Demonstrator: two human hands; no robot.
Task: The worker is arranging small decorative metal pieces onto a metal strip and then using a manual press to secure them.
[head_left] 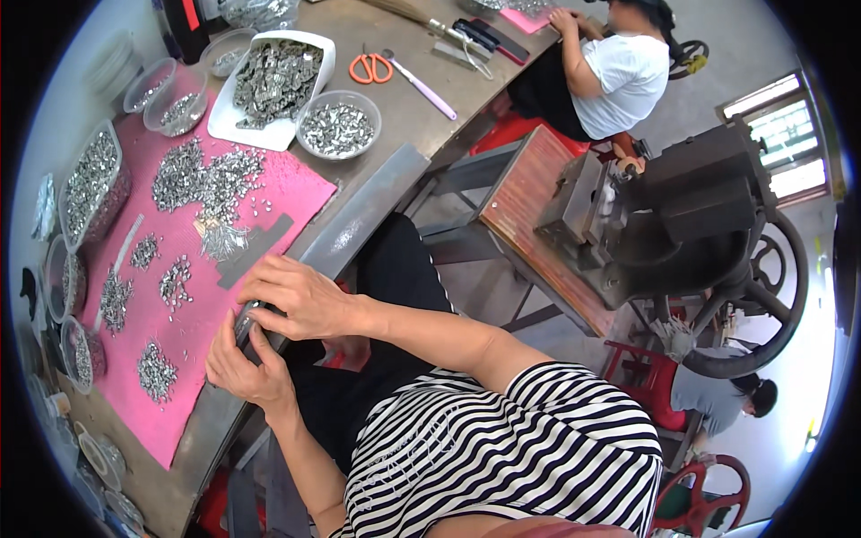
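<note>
At the front edge of the pink mat [300, 202] my two hands are close together. My left hand [254, 369] is closed round a dark grey metal bar [242, 328]. Above it, my right hand [300, 298] has its fingers curled in a pinch at the bar's top; anything tiny in that pinch is too small to name. Beyond my hands, a flat grey metal strip [257, 254] lies by a bunch of thin silvery pins [224, 240]. Small shiny metal parts form several heaps on the mat, including a large pile [204, 179] and a nearer one [157, 372].
A white scoop tray [316, 56] of metal pieces and a round tub [338, 125] of parts stand behind the mat. Orange-handled scissors [370, 68] lie near. Several tubs line the left. A black hand press [668, 224] stands right; a co-worker [619, 76] sits beyond.
</note>
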